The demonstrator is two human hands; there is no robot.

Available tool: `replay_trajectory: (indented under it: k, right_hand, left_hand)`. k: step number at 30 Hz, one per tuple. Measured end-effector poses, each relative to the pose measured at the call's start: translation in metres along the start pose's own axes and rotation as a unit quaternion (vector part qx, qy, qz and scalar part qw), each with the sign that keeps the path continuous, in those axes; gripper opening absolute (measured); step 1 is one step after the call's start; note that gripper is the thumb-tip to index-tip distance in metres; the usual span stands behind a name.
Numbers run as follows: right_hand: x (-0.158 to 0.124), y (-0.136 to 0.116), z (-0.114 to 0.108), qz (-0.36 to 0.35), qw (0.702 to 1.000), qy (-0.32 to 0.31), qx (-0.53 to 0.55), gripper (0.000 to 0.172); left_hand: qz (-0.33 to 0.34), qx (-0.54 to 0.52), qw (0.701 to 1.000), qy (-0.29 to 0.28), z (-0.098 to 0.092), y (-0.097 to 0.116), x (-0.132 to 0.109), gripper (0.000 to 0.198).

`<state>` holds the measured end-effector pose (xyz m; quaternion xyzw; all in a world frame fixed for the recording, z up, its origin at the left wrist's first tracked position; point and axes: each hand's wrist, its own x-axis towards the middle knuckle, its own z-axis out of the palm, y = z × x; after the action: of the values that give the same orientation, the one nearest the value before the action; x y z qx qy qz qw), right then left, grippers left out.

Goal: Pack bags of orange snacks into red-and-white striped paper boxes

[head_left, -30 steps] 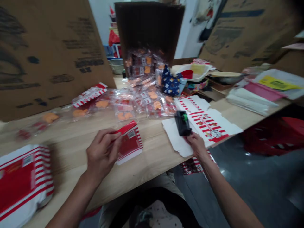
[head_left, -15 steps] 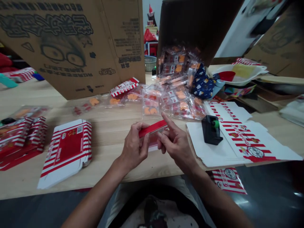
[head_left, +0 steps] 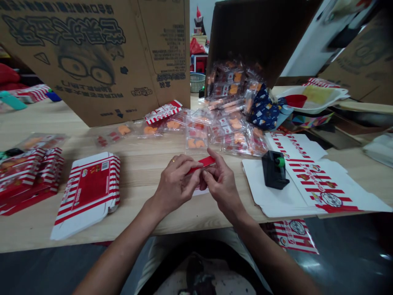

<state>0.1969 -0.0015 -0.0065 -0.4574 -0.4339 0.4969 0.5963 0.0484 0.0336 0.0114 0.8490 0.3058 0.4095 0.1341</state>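
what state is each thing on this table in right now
left hand: gripping the red box
right hand: pinching the same box, forefinger on top
red box: held between both hands, mostly hidden
striped box: lying folded flat
tape dispenser: upright on the sheets
sheets: unfolded, stacked flat
snack packets: spilled in a heap
carton: tipped over, open

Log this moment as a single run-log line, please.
left hand: holds small red box | right hand: holds same box | tape dispenser: on flat cartons, apart from hands
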Motion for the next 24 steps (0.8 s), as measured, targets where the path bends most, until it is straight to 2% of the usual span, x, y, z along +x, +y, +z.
replay_trajectory:
  k: [4, 7, 9, 11, 13, 15, 17, 19, 21, 24]
  right_hand:
    - [-0.002, 0.011, 0.002, -0.019, 1.000, 0.004, -0.006, 0.082]
    - [-0.009, 0.016, -0.006, -0.030, 0.996, -0.009, -0.084, 0.088]
    - [-0.014, 0.018, -0.020, -0.047, 0.986, 0.009, -0.158, 0.086]
    - [-0.017, 0.021, -0.036, -0.083, 0.966, 0.047, -0.239, 0.072]
    - [-0.016, 0.031, -0.051, -0.139, 0.930, 0.059, -0.334, 0.054]
    - [-0.014, 0.048, -0.060, -0.181, 0.879, 0.006, -0.441, 0.047]
    - [-0.011, 0.072, -0.061, -0.181, 0.821, -0.092, -0.533, 0.048]
    - [-0.008, 0.098, -0.059, -0.154, 0.771, -0.177, -0.592, 0.051]
    - [-0.003, 0.118, -0.056, -0.158, 0.741, -0.235, -0.609, 0.054]
    - [0.012, 0.132, -0.058, -0.212, 0.719, -0.286, -0.596, 0.058]
  left_hand:
    - [-0.016, 0.060, 0.997, -0.042, 0.001, -0.001, 0.015, 0.007]
    - [-0.018, 0.082, 0.996, -0.040, -0.002, -0.003, 0.020, 0.006]
    - [-0.052, 0.064, 0.997, 0.005, -0.007, -0.008, 0.017, 0.009]
    - [-0.138, 0.021, 0.987, 0.080, -0.013, -0.017, 0.004, 0.023]
    - [-0.240, -0.028, 0.958, 0.157, -0.015, -0.032, -0.019, 0.035]
    - [-0.338, -0.044, 0.920, 0.196, -0.012, -0.049, -0.050, 0.042]
    - [-0.429, -0.001, 0.888, 0.165, -0.005, -0.066, -0.084, 0.045]
    - [-0.480, 0.058, 0.868, 0.116, 0.000, -0.081, -0.111, 0.049]
    - [-0.472, 0.095, 0.873, 0.075, 0.002, -0.093, -0.123, 0.054]
    - [-0.416, 0.083, 0.905, -0.020, -0.003, -0.109, -0.117, 0.048]
